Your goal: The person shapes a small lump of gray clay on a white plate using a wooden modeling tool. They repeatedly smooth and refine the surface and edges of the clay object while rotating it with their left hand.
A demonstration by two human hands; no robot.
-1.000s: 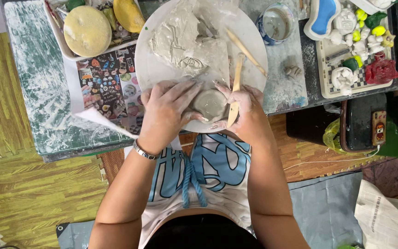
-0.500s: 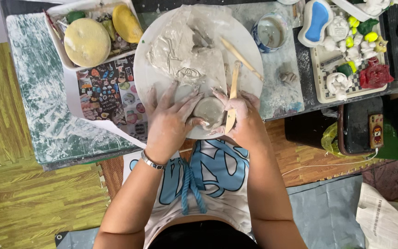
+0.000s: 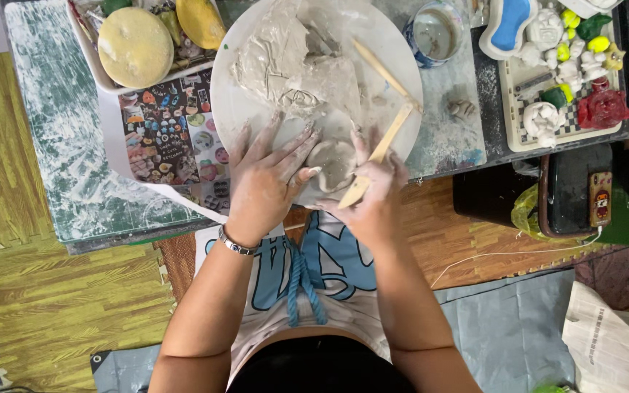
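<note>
Both hands are down on the round white board (image 3: 234, 109), at its near edge. The left hand (image 3: 267, 182) lies open, fingers spread flat, touching a small rounded lump of grey clay (image 3: 333, 161). The right hand (image 3: 373, 200) curls around a flat wooden modelling stick (image 3: 376, 156), its near end against that lump. A bigger slab of grey clay (image 3: 293, 65) sits farther back.

place: home craft corner | signs: clay slab (image 3: 296, 62); painted figurines (image 3: 566, 65); foam floor mats (image 3: 45, 306)

a clay-smeared table (image 3: 67, 145) carries a round white board (image 3: 231, 102), water cup (image 3: 434, 33), sticker sheet (image 3: 169, 135) and checkered tray (image 3: 518, 131).
</note>
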